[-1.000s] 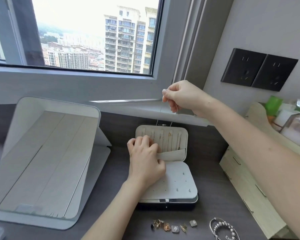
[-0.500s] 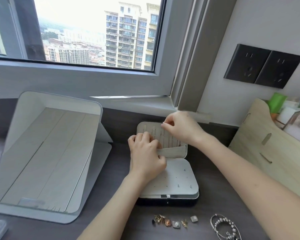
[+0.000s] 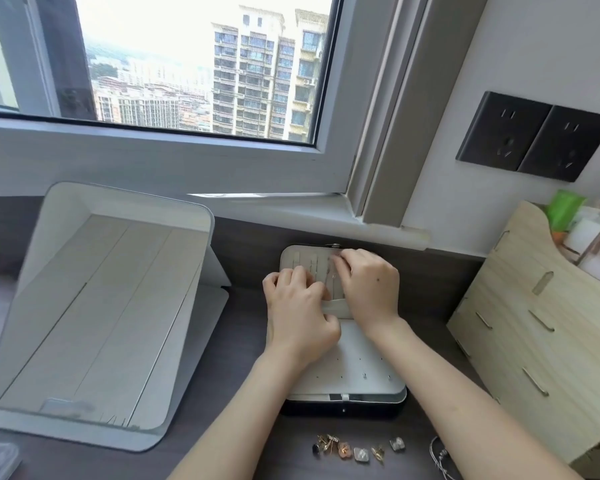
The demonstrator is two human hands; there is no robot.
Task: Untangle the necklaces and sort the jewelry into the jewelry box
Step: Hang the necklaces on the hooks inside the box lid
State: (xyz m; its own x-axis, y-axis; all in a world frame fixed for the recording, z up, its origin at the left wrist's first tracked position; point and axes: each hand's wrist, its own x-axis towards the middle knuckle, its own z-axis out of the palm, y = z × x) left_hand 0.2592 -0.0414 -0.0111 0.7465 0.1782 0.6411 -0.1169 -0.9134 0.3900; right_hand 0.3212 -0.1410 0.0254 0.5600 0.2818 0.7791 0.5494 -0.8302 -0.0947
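left hand (image 3: 298, 317) pinching the pocket (image 3: 336, 308) edge inside the lid | right hand (image 3: 369, 289) curled at the lid's top, too blurry for us to tell if it's got a chain | jewelry box (image 3: 354, 379) open, centre frame on the counter (image 3: 243, 323) | earrings (image 3: 357, 449) loose, bottom centre

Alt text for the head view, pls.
Two hands work on the lid of an open jewelry box on a dark desk: the left hand holds the lid's pocket, the right hand appears to pinch a fine chain near the top. Loose earrings lie in front of the box; a mirror stands to the left.
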